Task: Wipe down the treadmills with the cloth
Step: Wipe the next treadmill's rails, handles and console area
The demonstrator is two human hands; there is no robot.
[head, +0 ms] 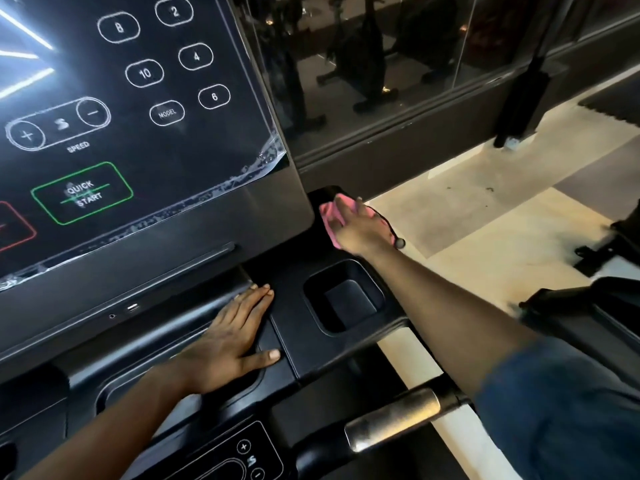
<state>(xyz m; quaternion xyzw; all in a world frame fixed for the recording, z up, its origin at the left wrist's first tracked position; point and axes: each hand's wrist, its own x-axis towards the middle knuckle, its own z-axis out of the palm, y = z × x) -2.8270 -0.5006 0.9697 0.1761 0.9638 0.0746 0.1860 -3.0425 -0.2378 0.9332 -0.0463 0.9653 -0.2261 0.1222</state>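
Observation:
The black treadmill console [221, 244] fills the left and middle, with a touch panel of speed and quick-start buttons. My right hand [360, 226] presses a pink cloth [329, 216] flat onto the far right corner of the console tray, behind the square cup holder [346, 299]. Most of the cloth is hidden under the hand. My left hand [225, 341] rests flat on the tray just below the panel, fingers straight, holding nothing.
A silver-and-black pulse handlebar [394, 420] sticks out at the lower middle. A second small control panel [239, 455] sits at the bottom. Beige floor [485, 220] lies to the right, with another dark machine [595, 306] at the right edge and a glass wall [398, 64] behind.

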